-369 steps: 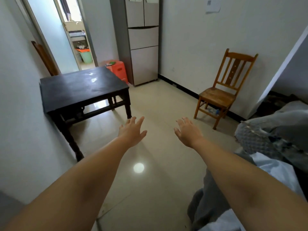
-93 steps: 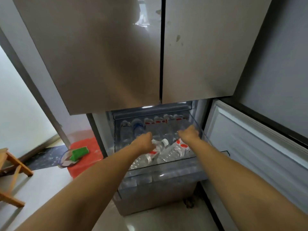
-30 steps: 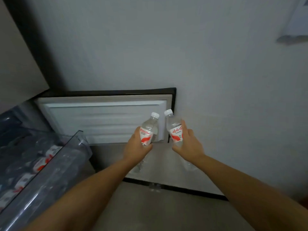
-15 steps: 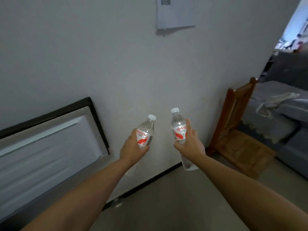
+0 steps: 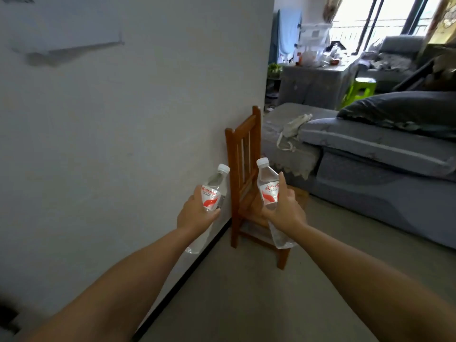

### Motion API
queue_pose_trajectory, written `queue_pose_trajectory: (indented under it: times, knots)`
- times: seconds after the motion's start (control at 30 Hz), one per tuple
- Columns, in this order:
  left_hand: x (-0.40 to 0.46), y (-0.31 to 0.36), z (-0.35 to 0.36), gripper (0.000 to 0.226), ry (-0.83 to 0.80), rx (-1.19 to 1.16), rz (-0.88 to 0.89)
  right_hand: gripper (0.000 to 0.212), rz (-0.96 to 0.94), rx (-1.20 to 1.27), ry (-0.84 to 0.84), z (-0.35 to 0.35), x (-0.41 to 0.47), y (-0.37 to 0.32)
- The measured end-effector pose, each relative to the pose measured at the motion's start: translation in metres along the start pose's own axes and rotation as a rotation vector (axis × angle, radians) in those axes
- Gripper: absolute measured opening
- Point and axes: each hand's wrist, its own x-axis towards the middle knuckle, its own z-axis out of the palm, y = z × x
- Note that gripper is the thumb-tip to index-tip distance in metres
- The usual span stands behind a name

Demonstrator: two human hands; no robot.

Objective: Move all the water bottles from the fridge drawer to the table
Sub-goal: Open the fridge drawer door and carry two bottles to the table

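— What did the head camera show of your hands?

— My left hand (image 5: pixel 196 213) had its grip wrapped around one water bottle (image 5: pixel 211 193), cap up and tilted a little to the right. My right hand (image 5: pixel 283 208) gripped a second bottle (image 5: pixel 267 186), thumb laid along its label (red and white print, cap white).

— Where were the bottles?

— Both were held out in front of me in the air, side by side and apart, not touching.

— And around them?

— A wooden chair (image 5: pixel 246 169) stood against the white wall (image 5: pixel 123 144), just behind the bottles. A grey sofa (image 5: pixel 370 169) lay to the right, on the pale floor (image 5: pixel 246 304).
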Motion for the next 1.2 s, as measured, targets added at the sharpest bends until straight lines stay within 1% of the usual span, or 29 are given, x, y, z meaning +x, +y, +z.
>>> queue_pose_trajectory:
  times: [0.27, 0.4, 0.53, 0.63, 0.73, 0.8, 0.97, 1.1, 1.2]
  knots:
    - [0.081, 0.094, 0.1, 0.068, -0.092, -0.079, 0.097, 0.105, 0.086, -0.003, 0.05, -0.063, 0.076, 0.097]
    - [0.117, 0.132, 0.151, 0.065, -0.194, -0.099, 0.146, 0.107, 0.168, -0.019, 0.097, -0.089, 0.1, 0.147]
    - [0.162, 0.169, 0.202, 0.069, -0.299, -0.073, 0.197, 0.105, 0.266, -0.003, 0.165, -0.113, 0.125, 0.19]
    - [0.199, 0.206, 0.24, 0.068, -0.359, -0.072, 0.227, 0.103, 0.331, 0.0, 0.203, -0.133, 0.149, 0.218]
    - [0.239, 0.249, 0.28, 0.074, -0.41, -0.079, 0.314, 0.103, 0.381, -0.022, 0.267, -0.159, 0.174, 0.248]
    - [0.267, 0.281, 0.305, 0.074, -0.449, -0.068, 0.369, 0.104, 0.453, -0.002, 0.312, -0.176, 0.191, 0.267]
    - [0.319, 0.358, 0.363, 0.069, -0.564, -0.046, 0.517, 0.105, 0.577, 0.029, 0.477, -0.217, 0.22, 0.306]
    - [0.334, 0.407, 0.404, 0.062, -0.68, -0.007, 0.582, 0.102, 0.726, 0.002, 0.555, -0.242, 0.223, 0.33]
    - [0.331, 0.446, 0.436, 0.064, -0.73, -0.022, 0.663, 0.102, 0.802, -0.011, 0.627, -0.263, 0.219, 0.358]
